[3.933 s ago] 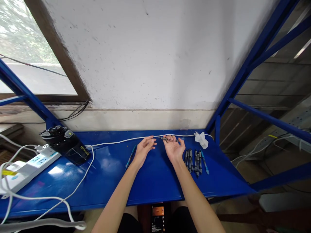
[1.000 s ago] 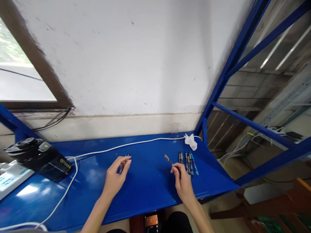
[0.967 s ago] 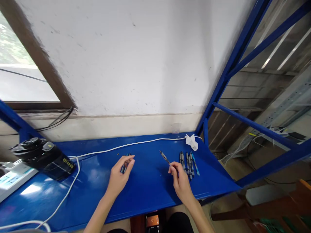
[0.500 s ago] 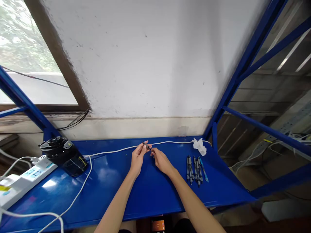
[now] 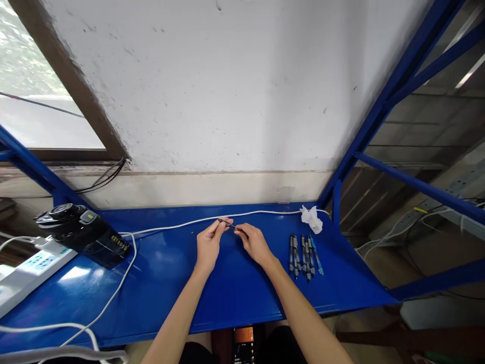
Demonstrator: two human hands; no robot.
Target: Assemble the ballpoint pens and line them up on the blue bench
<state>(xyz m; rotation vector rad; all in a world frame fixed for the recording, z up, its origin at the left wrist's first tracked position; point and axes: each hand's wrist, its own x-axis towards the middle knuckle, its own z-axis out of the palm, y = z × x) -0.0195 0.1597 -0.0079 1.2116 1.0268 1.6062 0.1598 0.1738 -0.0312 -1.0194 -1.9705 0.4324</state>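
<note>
So both hands are working on one pen (image 5: pixel 226 223), a dark one, and it's sitting between them out to the right of the black bottle (image 5: pixel 85 235), well apart from it. The bottle's my landmark for everything here.

The left hand (image 5: pixel 209 244) is the one nearer the bottle, and it's pinching the pen between thumb and fingers, with the palm side partly facing up. The right hand (image 5: pixel 253 242) is coming in from the far side of the pen, farther from the bottle. Its fingers are bending over and the thumb and fingertips are pinching at the pen's thin right end. The exact grip there is too small to tell, and I can't tell how the pinky side of that hand is curling.

Way off to the right of the bottle, a bunch of black pens (image 5: pixel 296 253) are lying side by side on the blue table (image 5: pixel 235 298), with a light blue pen (image 5: pixel 316 258) lying on the end farthest from the bottle. A crumpled tissue (image 5: pixel 311 219) is also resting way right of the bottle, nearer the wall (image 5: pixel 212 101). A white cable (image 5: pixel 182 223) is running from beside the bottle along the back toward the tissue. On the bottle's left, a white power strip (image 5: pixel 32 273) is lying at a slant just beside it.
</note>
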